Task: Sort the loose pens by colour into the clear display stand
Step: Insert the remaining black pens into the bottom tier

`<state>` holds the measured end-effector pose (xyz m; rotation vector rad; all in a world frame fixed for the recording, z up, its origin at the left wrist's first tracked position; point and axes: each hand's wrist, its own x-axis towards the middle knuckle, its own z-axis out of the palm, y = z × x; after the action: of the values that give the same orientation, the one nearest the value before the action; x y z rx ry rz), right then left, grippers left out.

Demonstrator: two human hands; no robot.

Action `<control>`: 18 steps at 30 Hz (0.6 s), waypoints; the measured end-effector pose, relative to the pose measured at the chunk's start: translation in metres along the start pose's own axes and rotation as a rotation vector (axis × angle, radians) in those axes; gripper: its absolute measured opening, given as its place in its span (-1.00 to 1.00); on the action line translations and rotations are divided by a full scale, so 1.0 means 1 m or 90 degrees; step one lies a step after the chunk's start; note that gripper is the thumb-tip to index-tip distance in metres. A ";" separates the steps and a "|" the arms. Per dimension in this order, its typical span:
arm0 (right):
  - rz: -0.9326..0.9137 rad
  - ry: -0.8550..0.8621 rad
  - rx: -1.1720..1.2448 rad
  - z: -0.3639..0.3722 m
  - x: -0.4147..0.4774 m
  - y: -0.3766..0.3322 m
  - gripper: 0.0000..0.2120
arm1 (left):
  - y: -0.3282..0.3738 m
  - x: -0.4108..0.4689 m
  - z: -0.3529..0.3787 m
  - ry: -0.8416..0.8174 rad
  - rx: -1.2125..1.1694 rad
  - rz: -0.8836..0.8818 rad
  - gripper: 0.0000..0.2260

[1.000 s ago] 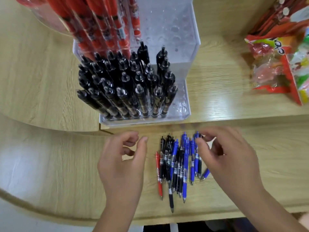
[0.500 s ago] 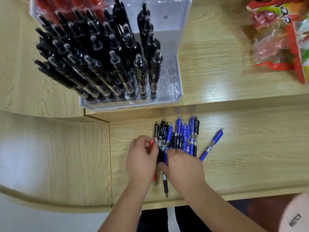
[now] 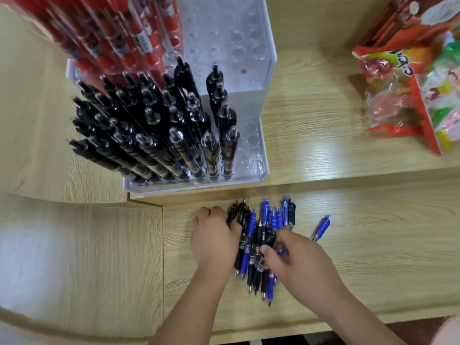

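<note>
- While the wooden desk [image 3: 348, 257] looks as it did a second ago, the action on its lower front ledge has moved from hovering to gripping.
- At the back stands the clear display stand [image 3: 249, 105]. Red pens [image 3: 124, 33] fill its rear tier and black pens [image 3: 154, 135] its front tier. A column of empty holes [image 3: 251, 143] remains along its right side, and no pen has been added in the last second.
- Bright snack packets [image 3: 410, 78] lie far right, well apart from the work.
- Just in front of the stand, the loose pens [image 3: 263, 232] lie in a heap of black and blue on the ledge. A red pen seen on the heap's left edge a second ago no longer shows; it is probably under the left hand.
- Earlier held apart and loosely spread beside the heap, the left hand [image 3: 214, 245] now has its fingers curled tightly round the heap's left side, with black pen tops poking out above the knuckles.
- Coming in from the heap's right edge, the right hand [image 3: 298, 262] now has its thumb and bent fingers pinching into the middle of the heap. Which pen they hold cannot be told.
- One blue pen [image 3: 322, 226] now lies alone to the right, apart from the heap.
- My reading: black is being drawn away from blue, so the sorting has begun but nothing from this heap has reached the stand.
</note>
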<state>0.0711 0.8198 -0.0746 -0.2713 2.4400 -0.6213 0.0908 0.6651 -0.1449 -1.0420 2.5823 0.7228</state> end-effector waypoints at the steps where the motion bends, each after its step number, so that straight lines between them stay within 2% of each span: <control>1: -0.013 0.005 0.042 -0.012 -0.003 0.000 -0.72 | -0.001 -0.001 -0.005 -0.010 -0.046 -0.014 -0.79; 4: -0.056 0.077 0.189 -0.044 -0.009 -0.003 -0.83 | -0.004 -0.013 -0.029 -0.015 -0.158 0.028 -0.91; 6: -0.088 0.156 0.256 -0.064 -0.010 -0.009 -0.90 | -0.006 -0.027 -0.049 -0.004 -0.234 0.083 -0.83; 9: -0.146 0.245 0.296 -0.092 -0.012 -0.027 -0.89 | -0.004 -0.048 -0.079 0.030 -0.308 0.187 -0.75; 11: -0.184 0.278 0.334 -0.109 -0.013 -0.041 -0.87 | 0.002 -0.055 -0.099 0.105 -0.324 0.259 -0.72; 16: -0.285 0.348 0.350 -0.135 -0.001 -0.075 -0.86 | 0.033 -0.063 -0.154 0.268 -0.443 0.372 -0.79; 18: -0.325 0.365 0.340 -0.144 0.004 -0.089 -0.91 | 0.041 -0.062 -0.167 0.318 -0.470 0.428 -0.80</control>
<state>-0.0140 0.7938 0.0694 -0.5587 2.5986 -1.7397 0.0964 0.6364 0.0356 -0.4968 3.2102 1.8926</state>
